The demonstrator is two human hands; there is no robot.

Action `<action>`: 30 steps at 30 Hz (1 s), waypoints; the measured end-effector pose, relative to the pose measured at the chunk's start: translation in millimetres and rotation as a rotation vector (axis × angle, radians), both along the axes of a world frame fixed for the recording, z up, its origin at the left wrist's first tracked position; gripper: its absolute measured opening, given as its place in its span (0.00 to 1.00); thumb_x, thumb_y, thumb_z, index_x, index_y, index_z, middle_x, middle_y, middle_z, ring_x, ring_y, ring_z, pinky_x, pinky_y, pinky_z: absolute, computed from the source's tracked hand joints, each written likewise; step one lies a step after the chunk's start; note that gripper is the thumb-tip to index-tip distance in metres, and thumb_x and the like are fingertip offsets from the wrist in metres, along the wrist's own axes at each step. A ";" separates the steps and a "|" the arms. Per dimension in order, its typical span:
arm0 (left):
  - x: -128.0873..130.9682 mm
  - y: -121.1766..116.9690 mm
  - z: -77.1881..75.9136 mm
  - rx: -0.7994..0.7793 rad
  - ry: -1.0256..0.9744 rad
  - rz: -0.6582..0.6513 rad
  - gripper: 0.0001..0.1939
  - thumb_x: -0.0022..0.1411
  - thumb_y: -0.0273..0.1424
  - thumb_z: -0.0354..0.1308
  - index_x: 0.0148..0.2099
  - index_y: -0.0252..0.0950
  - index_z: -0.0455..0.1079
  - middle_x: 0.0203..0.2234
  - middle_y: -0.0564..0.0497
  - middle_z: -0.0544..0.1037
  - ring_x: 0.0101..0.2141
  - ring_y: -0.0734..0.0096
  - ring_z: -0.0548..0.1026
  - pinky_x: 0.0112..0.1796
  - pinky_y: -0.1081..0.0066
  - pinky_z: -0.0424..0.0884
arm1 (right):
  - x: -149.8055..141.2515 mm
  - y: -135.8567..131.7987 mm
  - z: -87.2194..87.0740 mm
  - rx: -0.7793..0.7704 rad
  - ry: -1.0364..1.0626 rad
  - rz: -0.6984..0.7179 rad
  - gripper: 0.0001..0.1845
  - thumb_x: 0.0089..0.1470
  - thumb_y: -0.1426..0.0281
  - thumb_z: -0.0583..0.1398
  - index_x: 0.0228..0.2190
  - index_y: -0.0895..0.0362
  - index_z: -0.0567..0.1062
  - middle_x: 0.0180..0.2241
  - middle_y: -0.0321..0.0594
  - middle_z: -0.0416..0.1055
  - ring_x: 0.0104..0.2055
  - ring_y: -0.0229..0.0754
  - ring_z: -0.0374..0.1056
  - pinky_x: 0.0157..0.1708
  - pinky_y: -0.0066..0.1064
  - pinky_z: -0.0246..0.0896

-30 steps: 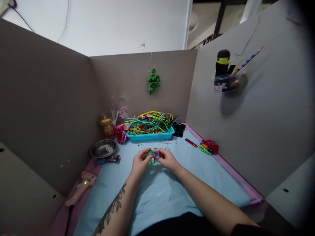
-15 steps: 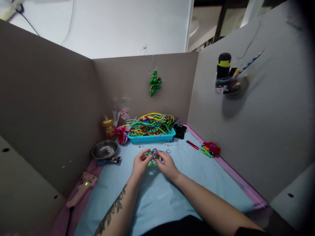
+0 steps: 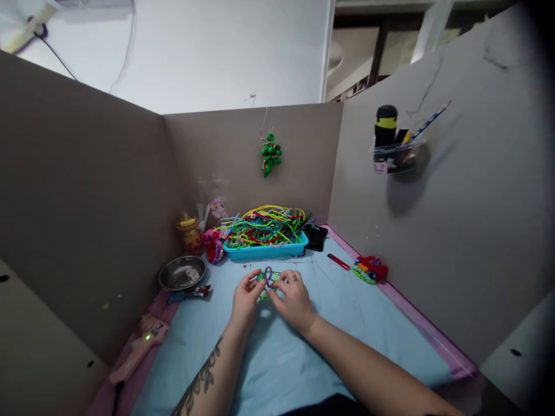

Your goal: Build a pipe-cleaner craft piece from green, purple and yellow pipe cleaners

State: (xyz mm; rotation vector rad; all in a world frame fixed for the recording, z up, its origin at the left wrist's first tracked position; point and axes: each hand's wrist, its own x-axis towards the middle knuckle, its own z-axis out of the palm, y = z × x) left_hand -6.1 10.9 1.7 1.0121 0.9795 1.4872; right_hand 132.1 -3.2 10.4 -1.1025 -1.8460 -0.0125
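Between my two hands is a small piece of bent pipe cleaners (image 3: 268, 276), green with a purple loop standing up on it. My left hand (image 3: 247, 294) pinches its left side between thumb and fingers. From the right, my right hand (image 3: 293, 299) grips the purple and green strands with its fingertips, and a ring shows on one finger. Fingers cover part of the piece, so its full shape is hidden. Just beyond the hands stands a blue tray (image 3: 264, 251) heaped with many-coloured pipe cleaners (image 3: 266, 225).
A metal bowl (image 3: 182, 273) with small white bits and a pink glue gun (image 3: 141, 346) are at left. To the right lie a red cutter (image 3: 339, 262) and a colourful pipe-cleaner piece (image 3: 370, 270). Grey panels surround the table; a green ornament (image 3: 271, 155) hangs at the back.
The purple strand has turned upright into a visible loop. My right hand has rolled over, its back now more toward me, while my left hand keeps its pinch. The view has tilted slightly.
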 end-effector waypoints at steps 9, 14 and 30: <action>4.6 -1.9 1.3 0.025 0.019 -0.022 0.25 0.44 0.35 0.66 0.46 0.32 0.69 0.23 0.52 0.75 0.25 0.75 0.72 0.29 0.76 0.65 | -2.7 5.0 -4.5 -0.016 0.022 -0.019 0.04 0.48 0.72 0.58 0.24 0.56 0.72 0.29 0.41 0.61 0.36 0.44 0.57 0.38 0.37 0.56; 3.1 -1.6 4.1 0.040 0.042 -0.002 0.25 0.43 0.35 0.67 0.45 0.33 0.69 0.25 0.51 0.76 0.27 0.73 0.73 0.31 0.74 0.66 | 1.5 2.0 -1.7 0.023 0.014 -0.008 0.08 0.47 0.75 0.56 0.20 0.56 0.71 0.28 0.41 0.59 0.35 0.44 0.56 0.36 0.37 0.56; -0.9 0.4 -1.2 0.021 0.016 -0.083 0.25 0.45 0.38 0.65 0.46 0.33 0.71 0.29 0.48 0.78 0.30 0.71 0.74 0.34 0.73 0.66 | 25.7 15.4 1.2 -0.002 0.264 0.283 0.08 0.56 0.66 0.52 0.33 0.55 0.69 0.29 0.39 0.65 0.34 0.41 0.61 0.38 0.36 0.59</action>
